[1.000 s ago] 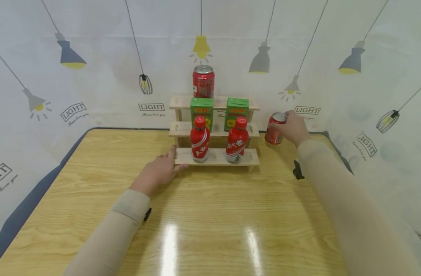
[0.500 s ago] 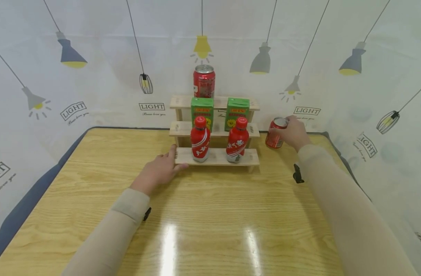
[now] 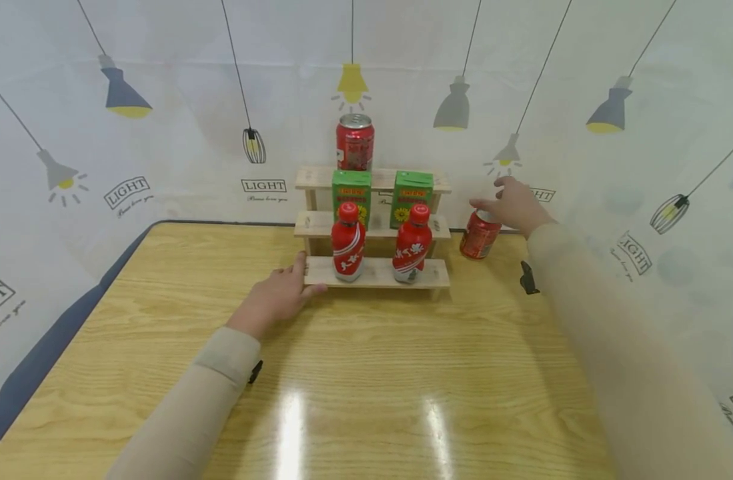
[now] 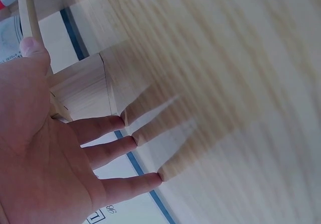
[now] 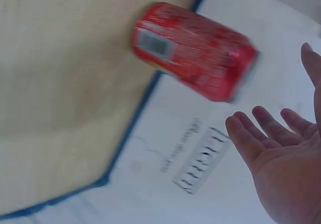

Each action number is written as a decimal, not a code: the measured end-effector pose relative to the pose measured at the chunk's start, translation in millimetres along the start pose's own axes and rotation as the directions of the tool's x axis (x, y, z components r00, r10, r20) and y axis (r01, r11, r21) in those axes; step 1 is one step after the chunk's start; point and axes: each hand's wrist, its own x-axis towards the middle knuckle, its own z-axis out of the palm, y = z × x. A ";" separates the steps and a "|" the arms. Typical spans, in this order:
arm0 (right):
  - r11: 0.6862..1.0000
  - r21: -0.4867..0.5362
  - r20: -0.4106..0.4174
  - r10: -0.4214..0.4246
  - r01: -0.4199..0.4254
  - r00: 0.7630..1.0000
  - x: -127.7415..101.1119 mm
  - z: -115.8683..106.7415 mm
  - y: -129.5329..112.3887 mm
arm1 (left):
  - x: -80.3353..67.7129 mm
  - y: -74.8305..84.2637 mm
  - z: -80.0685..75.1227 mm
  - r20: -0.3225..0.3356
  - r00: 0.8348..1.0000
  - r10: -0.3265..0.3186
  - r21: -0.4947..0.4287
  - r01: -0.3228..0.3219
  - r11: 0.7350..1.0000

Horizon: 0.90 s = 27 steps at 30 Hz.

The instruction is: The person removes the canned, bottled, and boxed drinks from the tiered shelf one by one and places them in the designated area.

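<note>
From the head view we see our left hand (image 3: 277, 293) lying flat with fingers spread at the left end of the wooden rack's (image 3: 372, 272) bottom step in mid-frame, likely to steady it. Our right hand (image 3: 510, 203), right of centre, hovers wide open over a red can (image 3: 479, 235) that stands on the worktop (image 3: 366, 373) just beside the rack's right end; we cannot tell whether the fingers touch its top. The rack carries two red bottles (image 3: 348, 241), two green cartons (image 3: 351, 195) and another can (image 3: 355, 141) on top.

In the left wrist view, the left hand's straight fingers (image 4: 103, 152) rest against pale wood; the rack is cut off at the upper left, and the grain is blurred.

In the right wrist view, the can (image 5: 193, 50) appears in the upper middle, clear of the open right hand (image 5: 283, 169) at lower right. Blur hides its label.
</note>
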 end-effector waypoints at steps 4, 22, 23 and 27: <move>0.999 -0.022 -0.022 -0.031 0.031 0.999 0.1 -30.5 -34.7 | 0.0 0.3 -0.5 0.003 1.000 -0.005 -0.006 0.006 1.000; 0.981 -0.087 0.073 -0.165 0.171 0.984 -2.3 -47.0 -203.6 | -4.0 5.4 -0.8 -0.013 1.000 -0.001 -0.029 0.000 1.000; 0.980 -0.092 0.077 -0.170 0.177 0.982 -2.0 -43.7 -210.1 | -3.6 6.2 -1.1 -0.012 1.000 0.001 -0.029 -0.001 1.000; 0.981 -0.071 0.094 -0.175 0.182 0.980 3.4 -28.4 -232.8 | -2.4 9.0 -3.3 -0.011 1.000 -0.004 -0.038 0.004 0.999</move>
